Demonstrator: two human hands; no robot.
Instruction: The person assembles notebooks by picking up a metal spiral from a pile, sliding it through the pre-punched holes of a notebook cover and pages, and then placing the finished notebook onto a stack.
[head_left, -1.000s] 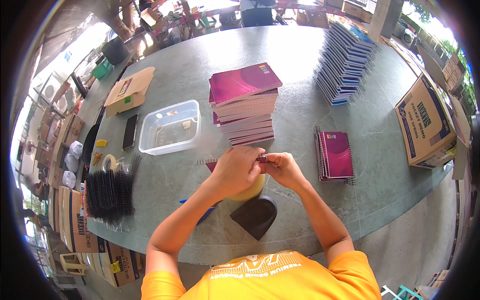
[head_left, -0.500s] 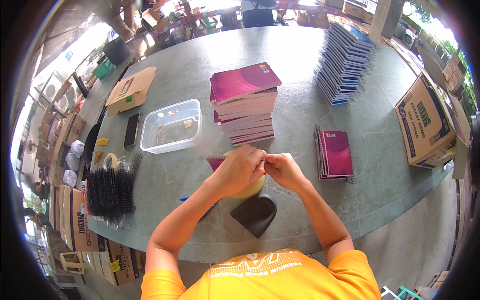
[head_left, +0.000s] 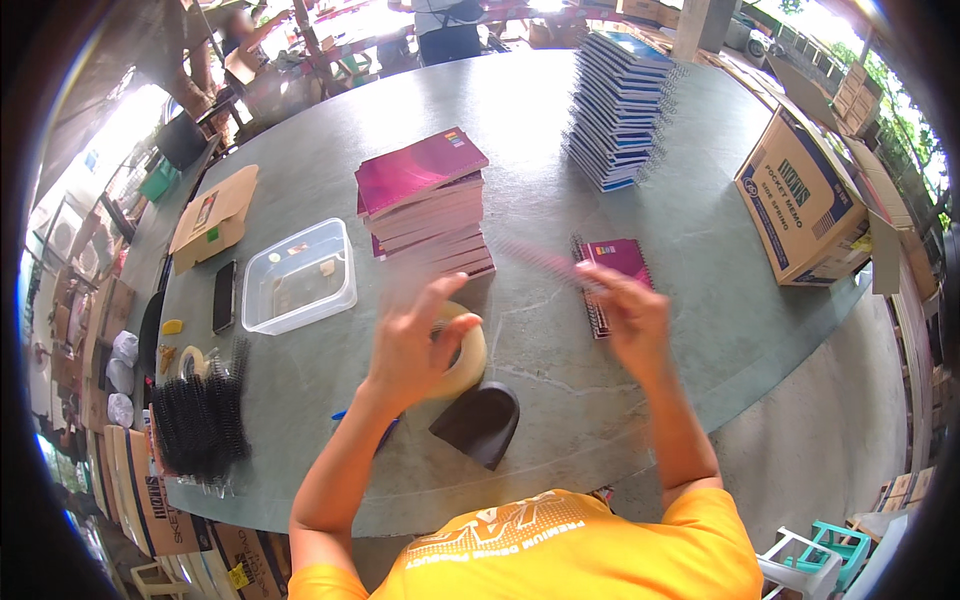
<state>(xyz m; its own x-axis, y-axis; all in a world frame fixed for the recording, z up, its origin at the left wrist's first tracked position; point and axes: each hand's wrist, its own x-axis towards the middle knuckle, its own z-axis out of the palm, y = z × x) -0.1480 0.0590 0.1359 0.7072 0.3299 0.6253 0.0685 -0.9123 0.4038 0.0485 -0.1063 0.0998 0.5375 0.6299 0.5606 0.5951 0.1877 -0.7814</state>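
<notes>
My right hand grips a thin spiral notebook, seen nearly edge-on and smeared by motion. It is just above a small stack of magenta spiral notebooks. My left hand has its fingers apart and holds nothing. Beyond it rises a leaning pile of magenta-covered pads, with page edges showing and no coils visible. A large roll of yellowish tape lies beside the left hand, partly hidden by it. Close to my body lies a dark, round-ended block; a blue pen-like item is partly behind my left forearm.
A tall stack of blue spiral notebooks stands at the back right, near an open cardboard box. On the left are a clear plastic tub, a phone, flattened cardboard and a bundle of black coils.
My hands, together over the tape roll before, have parted. The right has swung rightward with the notebook; the left has opened. The whole view has shifted, so the table's things appear further left.
</notes>
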